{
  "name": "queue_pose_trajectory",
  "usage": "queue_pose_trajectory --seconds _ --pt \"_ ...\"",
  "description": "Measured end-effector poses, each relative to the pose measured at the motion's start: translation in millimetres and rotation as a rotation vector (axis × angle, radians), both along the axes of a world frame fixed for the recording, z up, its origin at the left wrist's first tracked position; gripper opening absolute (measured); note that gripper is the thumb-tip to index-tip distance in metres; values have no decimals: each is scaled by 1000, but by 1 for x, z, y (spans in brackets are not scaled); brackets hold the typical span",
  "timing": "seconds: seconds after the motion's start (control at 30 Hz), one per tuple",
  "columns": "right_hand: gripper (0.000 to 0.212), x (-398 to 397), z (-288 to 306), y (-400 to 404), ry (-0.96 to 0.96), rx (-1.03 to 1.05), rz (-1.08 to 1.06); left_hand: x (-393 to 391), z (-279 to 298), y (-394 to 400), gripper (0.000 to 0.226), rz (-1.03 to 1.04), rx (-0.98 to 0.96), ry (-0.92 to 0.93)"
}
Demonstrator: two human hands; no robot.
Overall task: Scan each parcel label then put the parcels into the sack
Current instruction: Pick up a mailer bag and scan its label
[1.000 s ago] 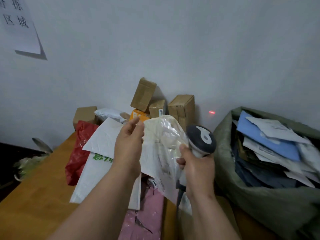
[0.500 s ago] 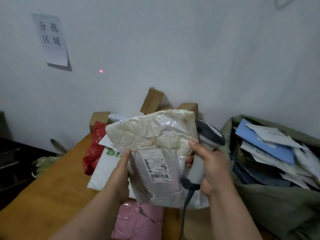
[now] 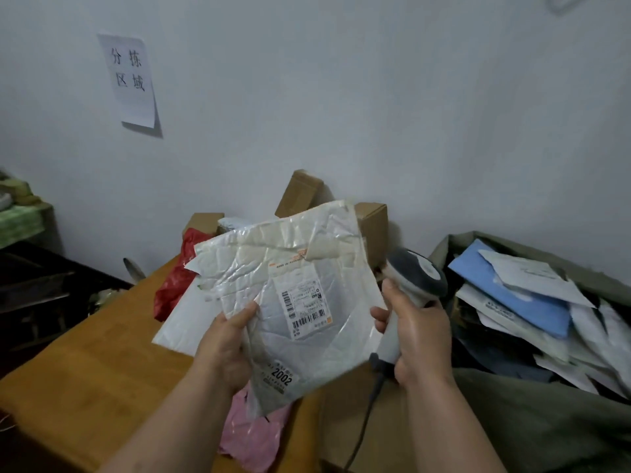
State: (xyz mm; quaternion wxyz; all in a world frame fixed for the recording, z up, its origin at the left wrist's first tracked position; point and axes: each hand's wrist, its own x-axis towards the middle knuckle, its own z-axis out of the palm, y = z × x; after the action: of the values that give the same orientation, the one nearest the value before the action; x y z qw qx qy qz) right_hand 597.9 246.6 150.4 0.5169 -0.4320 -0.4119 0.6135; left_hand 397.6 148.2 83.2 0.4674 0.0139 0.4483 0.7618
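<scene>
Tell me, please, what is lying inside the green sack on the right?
The green sack holds a heap of flat mailers: a blue envelope near the top, white ones over it, dark ones lower. Whatever lies deeper is covered.

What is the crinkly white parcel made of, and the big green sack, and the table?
The white parcel looks like thin plastic film: glossy, wrinkled, partly see-through. The green sack seems to be matte woven cloth or plastic weave; it slumps in soft folds, but the weave is too blurred to tell. The table looks like smooth orange-brown wood or wood-look board.
</scene>
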Motion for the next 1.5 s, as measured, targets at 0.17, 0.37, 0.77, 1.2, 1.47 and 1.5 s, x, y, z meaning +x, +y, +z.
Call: queue_pose_trajectory --seconds 0.17,0.37,0.77,1.2,1.47,1.5 --pt "26 15 -7 -5 -193 38 289 2 14 8 38 115 52 -18" --pt "11 17 -8 -19 -384 141 497 -6 26 11 35 235 31 41" --pt "8 0 -8 -40 -470 188 566 -31 31 3 20 263 11 94" --pt "27 -12 -11 -45 -523 172 548 -40 27 5 28 232 9 85" --pt "26 -26 -3 -49 -67 -101 543 -36 35 9 42 137 154 -114" --pt "32 -29 0 -50 0 -156 553 -35 35 9 41 134 157 -143"
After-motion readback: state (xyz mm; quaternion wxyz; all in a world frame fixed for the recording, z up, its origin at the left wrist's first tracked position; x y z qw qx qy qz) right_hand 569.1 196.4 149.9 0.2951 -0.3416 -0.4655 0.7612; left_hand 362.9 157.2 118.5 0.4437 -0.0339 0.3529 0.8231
